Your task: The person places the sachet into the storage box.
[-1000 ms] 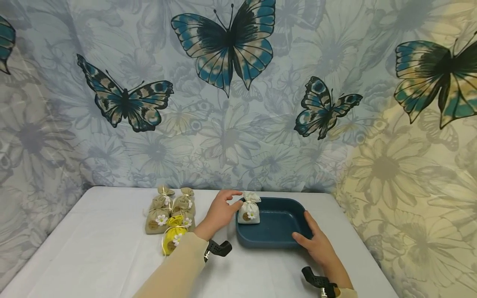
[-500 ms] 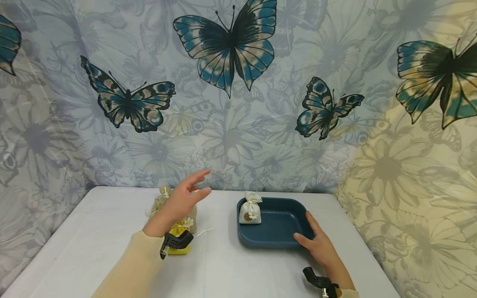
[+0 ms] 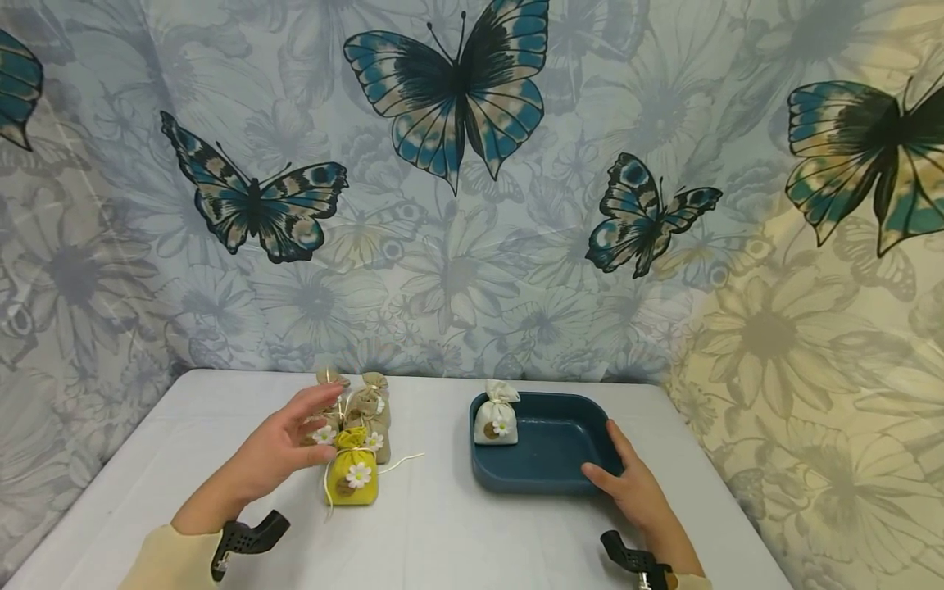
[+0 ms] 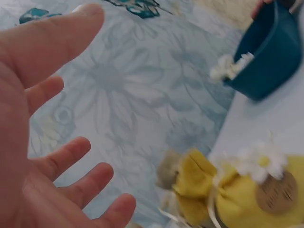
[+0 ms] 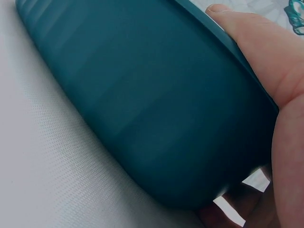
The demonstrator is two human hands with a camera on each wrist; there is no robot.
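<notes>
Left hand (image 3: 274,452) hovers beside yellow pouch (image 3: 354,474); right hand (image 3: 630,483) grips blue tray (image 3: 531,482).

Left hand (image 3: 276,447) hovers, fingers (image 4: 90,183) apart; right hand (image 3: 628,482) grips.

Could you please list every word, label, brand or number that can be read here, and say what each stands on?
No text can be read.
Brown tag on the yellow bag: dark marks, too blurred to read.
Brown disc on the white bag: too small to tell whether it bears print.
Blue tub: no lettering on the sides in view.
</notes>
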